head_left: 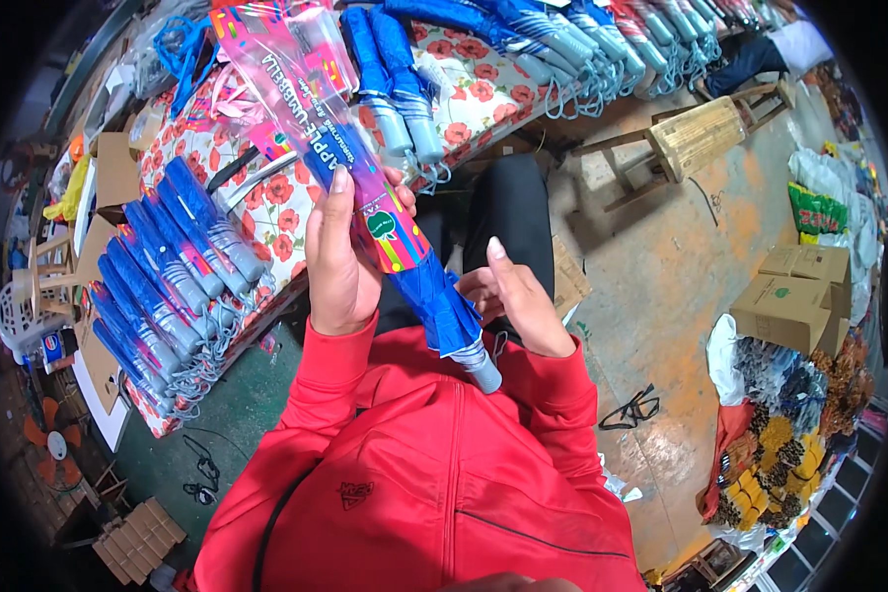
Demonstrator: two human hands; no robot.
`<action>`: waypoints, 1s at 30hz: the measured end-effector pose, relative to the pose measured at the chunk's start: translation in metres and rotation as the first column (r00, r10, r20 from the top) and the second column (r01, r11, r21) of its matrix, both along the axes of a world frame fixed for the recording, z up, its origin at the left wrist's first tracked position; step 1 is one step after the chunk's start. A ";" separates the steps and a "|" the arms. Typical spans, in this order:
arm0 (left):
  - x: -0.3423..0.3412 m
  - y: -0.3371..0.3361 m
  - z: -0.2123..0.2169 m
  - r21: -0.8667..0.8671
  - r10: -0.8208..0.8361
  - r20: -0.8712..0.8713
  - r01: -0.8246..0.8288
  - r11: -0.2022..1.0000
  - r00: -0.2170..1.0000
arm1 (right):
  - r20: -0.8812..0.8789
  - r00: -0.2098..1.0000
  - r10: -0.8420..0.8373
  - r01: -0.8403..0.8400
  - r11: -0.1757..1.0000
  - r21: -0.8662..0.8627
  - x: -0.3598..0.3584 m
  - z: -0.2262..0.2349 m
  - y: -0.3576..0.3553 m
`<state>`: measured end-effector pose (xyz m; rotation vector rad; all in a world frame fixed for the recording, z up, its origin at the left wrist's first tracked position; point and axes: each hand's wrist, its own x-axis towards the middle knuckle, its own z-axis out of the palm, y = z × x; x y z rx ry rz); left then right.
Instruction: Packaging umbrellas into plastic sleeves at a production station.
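A folded blue umbrella (430, 304) with a grey handle lies slantwise in front of me, handle toward my body. Around its upper part is a clear plastic sleeve (296, 109) printed in pink and bright colours, whose far end stretches beyond the umbrella. My left hand (345, 252) is closed round the sleeved part, thumb on top. Beside the lower blue cloth, near the handle, is my right hand (516, 296); its thumb stands away from the fingers, which are partly hidden behind the umbrella. A thin grey cord loop hangs by the handle.
Sleeved blue umbrellas (173, 276) lie in a row on the flower-patterned table (278, 202) at left. More umbrellas (390, 84) lie along its far side. A wooden bench (696, 138) stands at far right, with cardboard boxes (784, 301) and bundled goods (770, 464) nearer.
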<state>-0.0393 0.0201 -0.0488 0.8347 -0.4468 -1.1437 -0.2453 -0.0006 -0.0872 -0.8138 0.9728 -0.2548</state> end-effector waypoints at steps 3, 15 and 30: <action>-0.007 0.000 0.003 -0.006 -0.036 -0.023 0.036 0.999 0.999 | 0.128 0.984 -0.125 0.131 0.990 -0.042 0.012 -0.016 0.008; -0.005 0.002 0.002 0.048 -0.093 -0.003 0.093 0.994 0.996 | 0.341 0.803 -0.489 0.571 0.796 -0.202 0.044 0.009 0.025; 0.001 0.002 0.000 0.085 0.016 -0.066 -0.010 0.996 0.998 | 0.059 0.996 -0.063 0.085 0.645 -0.759 0.031 0.026 0.037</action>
